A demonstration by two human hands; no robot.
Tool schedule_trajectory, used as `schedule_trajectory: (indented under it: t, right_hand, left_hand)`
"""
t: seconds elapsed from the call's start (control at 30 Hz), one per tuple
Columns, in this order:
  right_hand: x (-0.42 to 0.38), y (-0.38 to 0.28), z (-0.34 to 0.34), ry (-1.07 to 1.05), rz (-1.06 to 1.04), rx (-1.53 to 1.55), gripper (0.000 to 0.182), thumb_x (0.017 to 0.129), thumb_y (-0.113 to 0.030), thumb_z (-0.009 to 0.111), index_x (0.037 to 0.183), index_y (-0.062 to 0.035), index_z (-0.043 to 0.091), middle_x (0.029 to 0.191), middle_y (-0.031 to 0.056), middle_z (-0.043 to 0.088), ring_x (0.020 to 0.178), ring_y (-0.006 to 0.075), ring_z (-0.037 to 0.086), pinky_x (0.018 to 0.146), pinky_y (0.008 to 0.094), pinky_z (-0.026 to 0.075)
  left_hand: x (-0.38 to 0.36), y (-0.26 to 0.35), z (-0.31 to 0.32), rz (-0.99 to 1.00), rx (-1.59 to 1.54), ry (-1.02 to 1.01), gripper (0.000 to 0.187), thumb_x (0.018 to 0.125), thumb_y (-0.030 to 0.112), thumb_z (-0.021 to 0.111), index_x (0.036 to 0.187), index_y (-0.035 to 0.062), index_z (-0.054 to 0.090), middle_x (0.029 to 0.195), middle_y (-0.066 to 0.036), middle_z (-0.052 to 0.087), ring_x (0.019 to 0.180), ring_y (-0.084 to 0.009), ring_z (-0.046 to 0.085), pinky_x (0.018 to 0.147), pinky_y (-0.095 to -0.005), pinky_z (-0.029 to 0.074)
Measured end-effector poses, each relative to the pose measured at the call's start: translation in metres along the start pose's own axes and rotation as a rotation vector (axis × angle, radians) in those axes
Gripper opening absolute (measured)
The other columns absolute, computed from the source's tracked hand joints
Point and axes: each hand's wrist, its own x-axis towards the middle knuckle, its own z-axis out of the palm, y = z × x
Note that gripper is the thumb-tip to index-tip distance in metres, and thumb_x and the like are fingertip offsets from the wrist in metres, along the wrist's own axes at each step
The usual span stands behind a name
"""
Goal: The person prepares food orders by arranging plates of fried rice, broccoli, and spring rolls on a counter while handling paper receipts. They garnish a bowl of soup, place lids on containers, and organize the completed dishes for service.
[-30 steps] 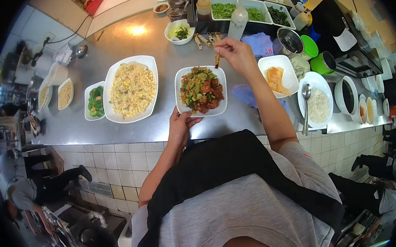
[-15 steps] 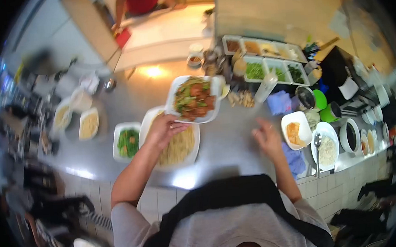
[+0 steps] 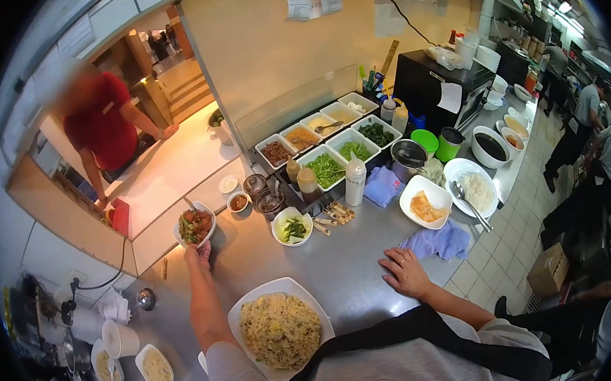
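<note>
My left hand (image 3: 198,253) reaches out to the far left, gripping the near edge of a white dish of meat and vegetables (image 3: 196,224) at the pass ledge. My right hand (image 3: 405,274) lies on the steel counter with its fingers spread, holding nothing. A crumpled purple cloth (image 3: 437,243) is just right of it. Close to my body, right of my left forearm, a large white plate carries fried rice (image 3: 280,330). A white bowl with green leaves (image 3: 292,227) stands between my two hands, farther back.
Topping tubs (image 3: 316,144) and squeeze bottles (image 3: 355,180) line the back. At right are a white dish with orange food (image 3: 425,202) and a rice bowl with a spoon (image 3: 472,186). A person in a red shirt (image 3: 106,123) leans at the pass window. Several people stand in the right aisle.
My left hand has carried the dish from above the fried rice to the pass ledge. My right hand has come to rest on the counter. The view has swung right.
</note>
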Motion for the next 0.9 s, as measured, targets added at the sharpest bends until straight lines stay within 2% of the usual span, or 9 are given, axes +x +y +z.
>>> schedule_trajectory:
  t: [0.2,0.23,0.33,0.43,0.53,0.63,0.73,0.83,0.9]
  right_hand:
    - [0.005,-0.005,-0.001,-0.024,0.012,-0.001,0.04,0.078,-0.026,0.062,0.113,-0.0097,0.054,0.123,0.0138,0.047,0.116,0.033,0.041,0.098,0.0495,0.031]
    - [0.006,-0.005,-0.001,-0.027,0.014,-0.007,0.04,0.078,-0.026,0.062,0.113,-0.0097,0.054,0.123,0.0138,0.047,0.116,0.033,0.041,0.097,0.0495,0.031]
    - [0.008,-0.006,-0.001,-0.043,0.015,-0.006,0.04,0.078,-0.026,0.062,0.114,-0.0096,0.054,0.123,0.0137,0.046,0.116,0.033,0.041,0.097,0.0495,0.031]
    - [0.011,-0.005,-0.001,-0.05,0.01,-0.004,0.041,0.077,-0.026,0.063,0.114,-0.0096,0.053,0.123,0.0137,0.046,0.116,0.033,0.041,0.097,0.0493,0.031]
    - [0.009,-0.005,-0.001,-0.046,0.007,0.001,0.041,0.077,-0.025,0.063,0.113,-0.0093,0.053,0.123,0.0139,0.046,0.116,0.0331,0.04,0.097,0.0488,0.031]
    - [0.007,-0.005,-0.001,-0.037,0.003,0.004,0.04,0.077,-0.025,0.063,0.113,-0.0088,0.053,0.122,0.014,0.046,0.116,0.0332,0.04,0.097,0.0483,0.03]
    - [0.004,-0.002,0.001,-0.016,-0.005,0.008,0.04,0.077,-0.025,0.063,0.112,-0.0084,0.054,0.122,0.0142,0.046,0.116,0.0333,0.04,0.097,0.0479,0.031]
    - [0.002,0.002,0.002,0.01,-0.016,0.023,0.04,0.076,-0.024,0.064,0.112,-0.0084,0.054,0.121,0.0136,0.048,0.115,0.0329,0.041,0.097,0.0469,0.031]
    - [0.0,0.002,0.0,0.005,-0.012,0.04,0.04,0.076,-0.024,0.064,0.112,-0.0085,0.054,0.119,0.0134,0.049,0.114,0.0321,0.043,0.096,0.0458,0.032]
  left_hand:
    - [0.036,0.013,-0.001,0.028,0.08,-0.077,0.025,0.09,0.018,0.048,0.108,-0.0003,0.048,0.087,-0.017,0.062,0.071,-0.0253,0.064,0.056,-0.0291,0.055]
    - [0.049,0.018,-0.01,0.035,0.245,-0.061,0.03,0.09,0.024,0.052,0.113,0.0038,0.048,0.088,-0.015,0.063,0.076,-0.0282,0.063,0.061,-0.0342,0.053]
    - [0.046,0.033,-0.035,0.693,1.588,0.45,0.034,0.089,0.022,0.051,0.118,0.0044,0.045,0.101,-0.016,0.061,0.092,-0.0313,0.06,0.076,-0.0424,0.05]
    - [-0.034,0.042,-0.038,0.818,1.839,0.685,0.032,0.088,0.021,0.05,0.116,0.0047,0.05,0.116,-0.016,0.055,0.107,-0.0347,0.051,0.089,-0.0459,0.043]
    - [-0.04,0.03,-0.082,0.921,1.909,0.562,0.03,0.088,0.018,0.049,0.116,0.0066,0.053,0.122,-0.016,0.049,0.112,-0.034,0.047,0.091,-0.0418,0.042]
    - [-0.053,0.031,-0.104,0.897,1.992,0.331,0.032,0.086,0.014,0.051,0.117,0.0057,0.053,0.113,-0.016,0.054,0.108,-0.0358,0.049,0.084,-0.0416,0.045]
    - [-0.106,0.035,-0.106,0.84,1.959,0.312,0.035,0.084,0.009,0.053,0.118,0.0035,0.049,0.107,-0.018,0.055,0.1,-0.0361,0.053,0.082,-0.0423,0.046]
    - [-0.126,0.033,-0.12,0.663,1.86,0.473,0.038,0.079,0.007,0.059,0.115,0.0027,0.048,0.098,-0.015,0.056,0.085,-0.0296,0.059,0.074,-0.038,0.05]
    - [-0.147,0.039,-0.111,0.289,1.388,0.39,0.042,0.077,0.005,0.06,0.117,0.0026,0.048,0.09,-0.012,0.057,0.076,-0.023,0.059,0.068,-0.0337,0.05]
